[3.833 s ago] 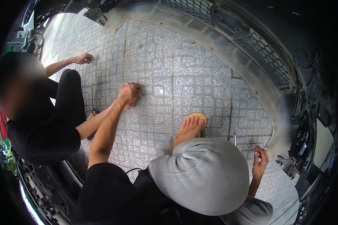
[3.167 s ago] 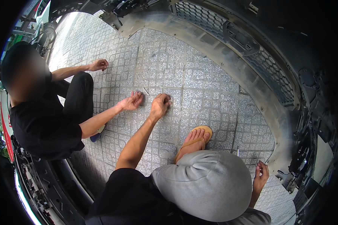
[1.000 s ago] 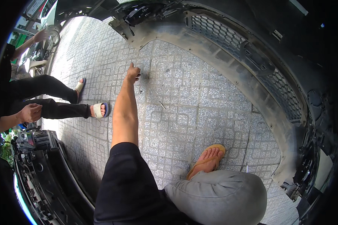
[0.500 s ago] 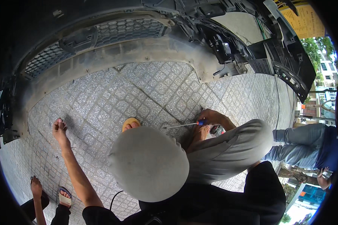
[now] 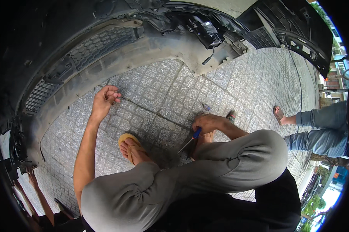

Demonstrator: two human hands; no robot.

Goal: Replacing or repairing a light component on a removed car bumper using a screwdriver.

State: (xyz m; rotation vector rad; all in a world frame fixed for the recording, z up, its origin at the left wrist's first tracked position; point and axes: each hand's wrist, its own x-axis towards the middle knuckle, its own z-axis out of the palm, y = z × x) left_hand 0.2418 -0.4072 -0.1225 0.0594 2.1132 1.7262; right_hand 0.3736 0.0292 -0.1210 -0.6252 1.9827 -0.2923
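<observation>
My right hand (image 5: 206, 123) is closed round the blue handle of a screwdriver (image 5: 196, 133), beside my right shin. Its metal shaft slants down toward the left, over the paving between my feet. Out ahead on the left, my left hand (image 5: 106, 100) is held above the paving with thumb and fingers pinched together. Whatever sits in that pinch is too small or hidden to name. Beyond it lies a big dusty car bumper (image 5: 143, 52) with a honeycomb grille (image 5: 99, 45). A black unit with a dangling cable plug (image 5: 207, 60) is fixed at the bumper's right part.
Just past my right hand lie a small bluish piece (image 5: 206, 107) and a dark cylindrical object with a red part (image 5: 231, 116). A person in jeans (image 5: 325, 120) stands at the right. Another person's arms (image 5: 39, 193) reach in at the lower left. Patterned paving (image 5: 255, 89) spreads underneath.
My left hand has moved inward and forward, nearer the bumper. The screwdriver has swung from level to slanting downward. My knees sit lower in view, and the person in jeans shows a sandalled foot.
</observation>
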